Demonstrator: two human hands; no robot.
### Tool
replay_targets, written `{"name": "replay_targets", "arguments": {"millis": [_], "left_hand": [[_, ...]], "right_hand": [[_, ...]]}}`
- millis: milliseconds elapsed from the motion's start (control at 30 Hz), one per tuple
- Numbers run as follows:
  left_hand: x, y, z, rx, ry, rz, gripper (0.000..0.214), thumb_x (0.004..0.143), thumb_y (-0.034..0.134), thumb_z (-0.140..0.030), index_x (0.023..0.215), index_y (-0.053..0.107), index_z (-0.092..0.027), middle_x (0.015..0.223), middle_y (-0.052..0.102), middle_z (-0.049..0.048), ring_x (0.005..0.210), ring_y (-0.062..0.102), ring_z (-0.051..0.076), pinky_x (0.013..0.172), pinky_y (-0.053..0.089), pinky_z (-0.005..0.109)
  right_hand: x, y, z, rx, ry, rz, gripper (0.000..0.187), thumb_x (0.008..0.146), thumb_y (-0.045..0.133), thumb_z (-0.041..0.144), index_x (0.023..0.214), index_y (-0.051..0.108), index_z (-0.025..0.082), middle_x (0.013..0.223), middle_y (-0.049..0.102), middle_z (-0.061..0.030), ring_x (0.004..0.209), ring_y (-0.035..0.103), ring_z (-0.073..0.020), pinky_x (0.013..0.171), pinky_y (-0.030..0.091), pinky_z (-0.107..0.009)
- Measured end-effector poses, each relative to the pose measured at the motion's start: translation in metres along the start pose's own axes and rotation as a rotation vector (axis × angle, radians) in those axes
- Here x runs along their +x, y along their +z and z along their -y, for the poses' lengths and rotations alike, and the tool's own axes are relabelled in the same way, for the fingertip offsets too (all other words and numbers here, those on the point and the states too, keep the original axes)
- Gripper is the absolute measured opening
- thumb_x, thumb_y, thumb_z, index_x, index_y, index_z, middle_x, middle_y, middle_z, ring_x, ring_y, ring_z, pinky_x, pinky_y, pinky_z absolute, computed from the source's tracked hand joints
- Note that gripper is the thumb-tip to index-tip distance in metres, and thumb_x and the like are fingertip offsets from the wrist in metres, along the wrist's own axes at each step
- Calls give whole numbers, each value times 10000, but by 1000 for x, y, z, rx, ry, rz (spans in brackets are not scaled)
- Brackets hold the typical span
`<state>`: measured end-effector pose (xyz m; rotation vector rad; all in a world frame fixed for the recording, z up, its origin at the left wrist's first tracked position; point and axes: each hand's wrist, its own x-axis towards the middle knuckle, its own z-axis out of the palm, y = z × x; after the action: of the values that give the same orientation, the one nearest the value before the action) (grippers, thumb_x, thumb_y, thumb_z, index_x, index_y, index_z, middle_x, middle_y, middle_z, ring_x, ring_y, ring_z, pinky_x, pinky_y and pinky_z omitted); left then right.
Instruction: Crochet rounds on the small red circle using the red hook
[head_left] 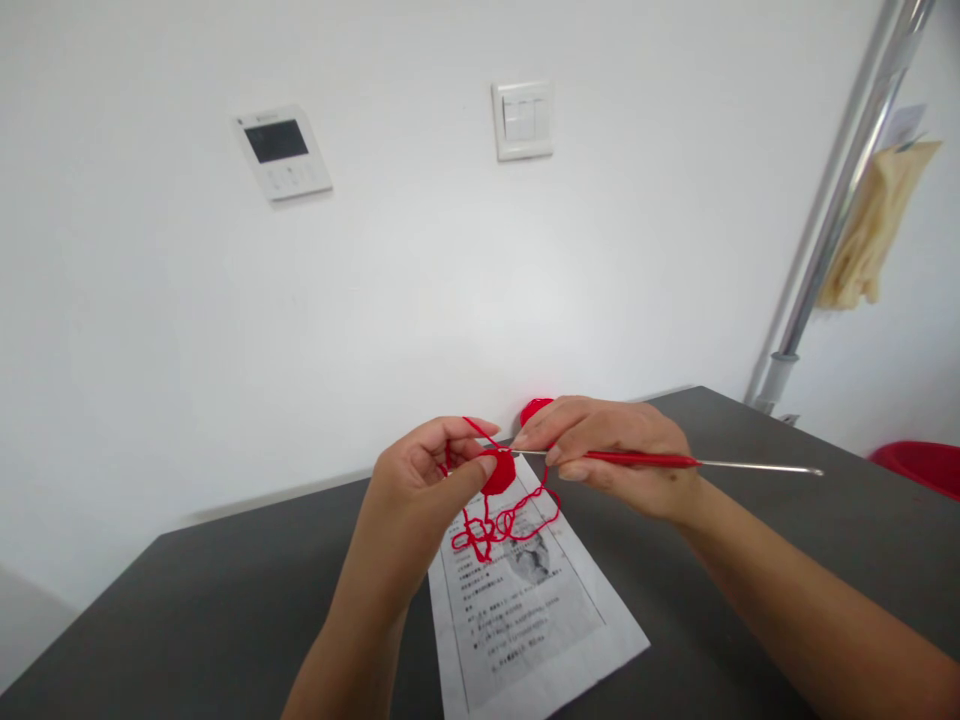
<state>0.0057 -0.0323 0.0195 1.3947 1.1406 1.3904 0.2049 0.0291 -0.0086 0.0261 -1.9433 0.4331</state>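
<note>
Between the thumb and fingers of my left hand [424, 480] is a small round red crochet piece [498, 474]. A strand of red yarn runs over that hand's index finger. My right hand [622, 445] grips a crochet hook [645, 459] by its red handle, with metal shafts at both ends. The hook's left tip meets the upper edge of the crochet piece; whether it passes through a stitch is too small to tell. Loose red yarn [517, 528] hangs in tangled loops below the piece, in front of a printed sheet [540, 640].
A red yarn ball [535, 408] lies behind my right hand, partly hidden, near the wall. The dark grey table [225, 600] meets the white wall. To the right are a metal pole [847, 190], a hanging yellowish cloth [877, 225] and a red basin-like object [922, 466].
</note>
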Motion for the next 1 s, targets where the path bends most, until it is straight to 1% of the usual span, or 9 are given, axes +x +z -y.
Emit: {"name": "replay_targets", "arguments": {"millis": [133,233,400,533,667,767,833,933,1000], "left_hand": [[0,-1,2,69,4,-9,179,701,755,-210,877,764,-180,705,711,23,648,621,150,598,469,244],[-1,-1,5,101,20,-17,176,712,749,-212,886,755,-186,714,711,18,659,630,155,616,490,254],[-4,1,5,195,79,-46,167,734,740,-220,898,758,-195,738,712,13,705,650,172,680,510,281],[-7,4,1,333,143,-108,167,734,734,-219,899,763,-209,728,709,7,715,647,183,692,498,291],[-9,8,-2,520,285,-170,184,749,675,-167,909,754,-214,723,699,-2,687,626,176,692,480,299],[-11,10,-2,617,383,-138,233,769,599,-124,943,733,-200,730,684,-9,676,619,165,680,473,297],[-12,11,0,634,427,-105,242,784,572,-119,957,723,-194,749,681,-9,698,624,161,698,475,298],[-13,12,4,591,406,-96,240,796,580,-141,981,719,-204,768,675,-15,727,625,158,734,478,303],[-11,11,6,508,326,-101,245,809,605,-188,1027,714,-215,781,673,-18,753,630,161,763,484,312]], "right_hand": [[2,-6,3,-117,-50,112,99,971,595,204,925,681,188,974,764,-112,953,732,-177,806,617,-312],[2,-8,3,-194,-92,146,71,951,610,145,951,672,179,995,760,-124,989,722,-175,847,608,-297],[1,-10,5,-256,-154,204,111,921,625,88,1005,657,154,1028,746,-142,1026,708,-197,914,592,-319],[2,-7,5,-372,-209,230,108,935,598,90,1016,648,142,1026,745,-143,1009,705,-204,890,596,-334],[3,0,2,-484,-284,193,92,973,555,134,1001,642,141,1002,744,-130,967,705,-193,833,605,-327],[0,7,-1,-512,-317,148,90,970,564,141,986,652,149,976,737,-107,942,702,-194,806,603,-329],[-3,12,-3,-512,-269,99,71,949,598,139,980,661,150,931,724,-89,878,707,-186,739,601,-293],[-7,17,-5,-485,-132,14,53,940,614,157,958,664,156,860,698,-57,770,709,-161,636,590,-237],[-7,18,-7,-452,-132,-34,46,942,619,171,952,664,164,878,697,-58,786,705,-162,658,598,-250]]}}
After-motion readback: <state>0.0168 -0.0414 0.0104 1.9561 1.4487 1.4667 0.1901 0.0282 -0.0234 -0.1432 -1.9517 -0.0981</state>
